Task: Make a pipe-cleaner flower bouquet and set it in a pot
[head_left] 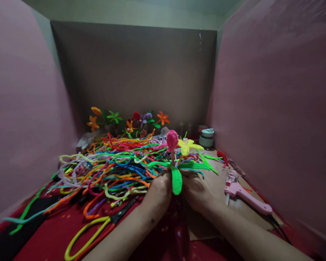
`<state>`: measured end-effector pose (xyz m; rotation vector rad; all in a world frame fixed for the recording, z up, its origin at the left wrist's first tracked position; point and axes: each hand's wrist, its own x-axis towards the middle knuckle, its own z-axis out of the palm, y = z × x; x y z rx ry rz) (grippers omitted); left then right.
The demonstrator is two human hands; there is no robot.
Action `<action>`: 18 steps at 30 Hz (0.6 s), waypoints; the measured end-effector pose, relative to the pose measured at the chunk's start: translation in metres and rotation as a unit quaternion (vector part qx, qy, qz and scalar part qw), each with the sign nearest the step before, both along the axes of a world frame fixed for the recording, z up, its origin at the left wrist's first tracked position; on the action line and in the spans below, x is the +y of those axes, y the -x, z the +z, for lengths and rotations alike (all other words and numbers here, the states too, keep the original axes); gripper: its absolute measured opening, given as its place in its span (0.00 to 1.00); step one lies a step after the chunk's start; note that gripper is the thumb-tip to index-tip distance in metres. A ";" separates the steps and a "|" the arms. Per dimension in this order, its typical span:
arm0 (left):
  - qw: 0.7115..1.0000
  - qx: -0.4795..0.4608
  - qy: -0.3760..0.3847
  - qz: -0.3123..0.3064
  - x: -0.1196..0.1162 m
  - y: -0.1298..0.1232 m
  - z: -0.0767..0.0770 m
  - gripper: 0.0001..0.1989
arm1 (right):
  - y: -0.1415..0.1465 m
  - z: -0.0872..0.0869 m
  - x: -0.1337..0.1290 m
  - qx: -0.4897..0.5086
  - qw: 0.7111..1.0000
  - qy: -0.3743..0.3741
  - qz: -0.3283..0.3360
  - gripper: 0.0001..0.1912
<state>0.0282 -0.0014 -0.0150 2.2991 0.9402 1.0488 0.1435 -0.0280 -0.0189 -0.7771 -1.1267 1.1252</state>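
Note:
Between my two hands stands a small bunch of fuzzy flowers: a pink bud [172, 140], a yellow flower [187, 146] and green leaves [176, 180], one leaf drooping toward me. My left hand [161, 186] is closed around the base of the bunch from the left. From the right, my right hand [195, 189] is closed at the same base, partly behind the front leaf. The fingertips of both hands are largely hidden. Below the hands, a dark shiny shape is too dim to make out.
A heap of coloured fuzzy stems [125, 170] spreads left and behind. Yellow-handled scissors [89, 232] lie front left. A pink glue gun [247, 197] rests on cardboard [214, 177] at right. Finished flowers [163, 117] and a lidded jar [207, 139] stand behind.

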 end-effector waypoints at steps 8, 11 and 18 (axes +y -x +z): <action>0.998 -0.019 0.067 -0.009 -0.008 0.001 0.013 0.07 | -0.001 0.004 -0.006 0.026 0.999 0.038 0.016 0.04; 0.994 -0.007 0.106 0.000 -0.008 0.002 0.017 0.07 | 0.000 -0.004 -0.002 0.066 0.996 0.058 0.032 0.05; 0.995 0.034 0.091 0.012 -0.010 0.003 0.019 0.10 | 0.002 -0.012 -0.002 0.125 0.983 0.093 0.101 0.07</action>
